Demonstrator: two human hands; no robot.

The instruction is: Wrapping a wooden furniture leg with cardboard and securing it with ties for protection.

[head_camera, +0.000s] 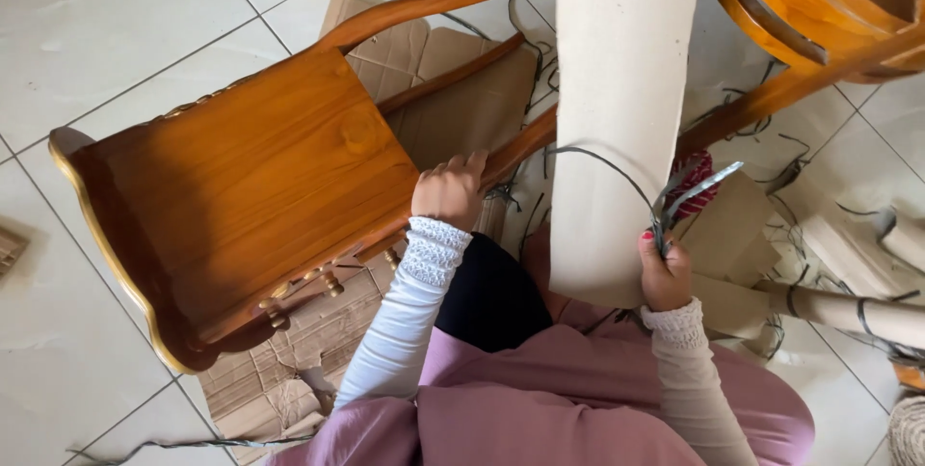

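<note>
Left hand (449, 190): fingers curled over the edge of the wooden chair (241, 182), which lies tipped on flattened cardboard (289, 370) on the tiled floor (116, 23). Right hand (665, 273): closed around scissors (696, 194) and, apparently, the end of a grey strap (602, 165) looping across a tall cardboard sheet (617, 119). The sheet stands upright just beside the chair, between both hands.
</note>
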